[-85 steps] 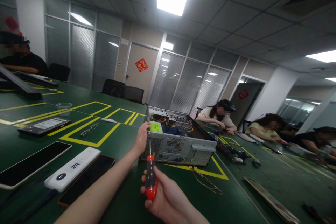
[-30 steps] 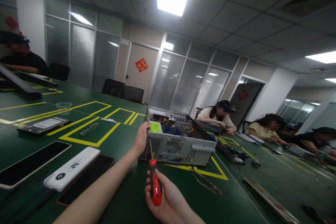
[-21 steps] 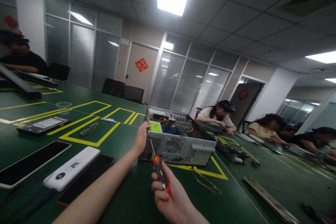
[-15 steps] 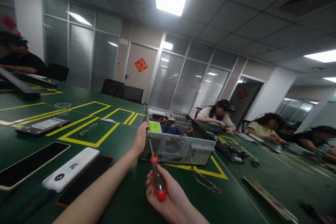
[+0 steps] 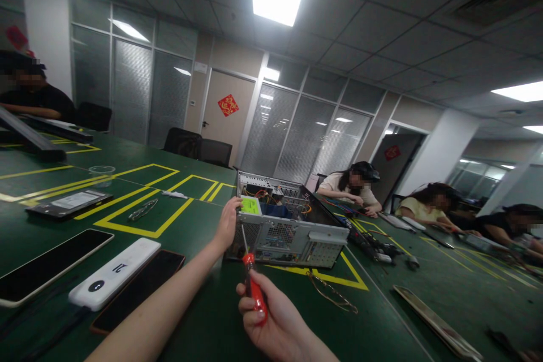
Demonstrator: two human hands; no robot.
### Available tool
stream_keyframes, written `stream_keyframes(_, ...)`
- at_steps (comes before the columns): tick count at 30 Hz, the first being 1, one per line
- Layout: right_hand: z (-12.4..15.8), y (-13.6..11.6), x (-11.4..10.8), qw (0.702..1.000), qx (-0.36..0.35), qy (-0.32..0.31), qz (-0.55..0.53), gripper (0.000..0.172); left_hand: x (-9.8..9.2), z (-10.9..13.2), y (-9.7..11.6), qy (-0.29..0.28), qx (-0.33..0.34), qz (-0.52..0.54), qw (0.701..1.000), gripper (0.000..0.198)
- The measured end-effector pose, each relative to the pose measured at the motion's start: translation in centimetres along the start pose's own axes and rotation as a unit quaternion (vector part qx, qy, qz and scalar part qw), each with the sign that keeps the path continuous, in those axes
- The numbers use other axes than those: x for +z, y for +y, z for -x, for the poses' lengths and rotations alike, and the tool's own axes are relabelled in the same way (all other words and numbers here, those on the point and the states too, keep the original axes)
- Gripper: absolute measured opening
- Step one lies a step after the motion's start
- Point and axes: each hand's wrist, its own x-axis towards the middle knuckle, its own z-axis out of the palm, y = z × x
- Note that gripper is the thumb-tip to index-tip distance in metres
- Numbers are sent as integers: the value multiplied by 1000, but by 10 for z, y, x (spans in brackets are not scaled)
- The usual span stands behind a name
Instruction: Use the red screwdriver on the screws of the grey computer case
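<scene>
An open computer case [image 5: 280, 232] lies on its side on the green table, with cables and boards visible inside. At its near left corner sits a power supply with a bright yellow-green label [image 5: 250, 206]. My left hand [image 5: 228, 220] grips the case at that corner, its fingers bent over the edge beside the label. In my right hand [image 5: 269, 308] is a red and black screwdriver [image 5: 255, 288], the fingers closed round its handle. The shaft points up at the perforated panel beneath the power supply; I cannot tell whether its tip sits on a screw.
Left of my arm lie a hard drive [image 5: 70, 202], a white device [image 5: 114, 273] and two phones. Cable bundles [image 5: 335, 294] rest in front of the case. To the right are a dark cable heap [image 5: 377, 246] and another phone [image 5: 436, 322]. Several people sit around the table.
My right hand has turned the screwdriver handle, and the fingers have shifted round it. My left hand and the case stay in place.
</scene>
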Motion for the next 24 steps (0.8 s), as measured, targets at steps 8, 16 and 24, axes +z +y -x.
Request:
stream_keyframes(8,-1,1,1,999,-5,3,45,45,0,0,1,-2,2,0,1000,47)
stream_keyframes(16,5,-2,5,999,-28,-7,-18,38,-1,-1,2,-2,3,1,1000,47)
stream_keyframes(24,1,1,6,999,-35,28,0,41,0,-1,1,0,-5,-1,1000,46)
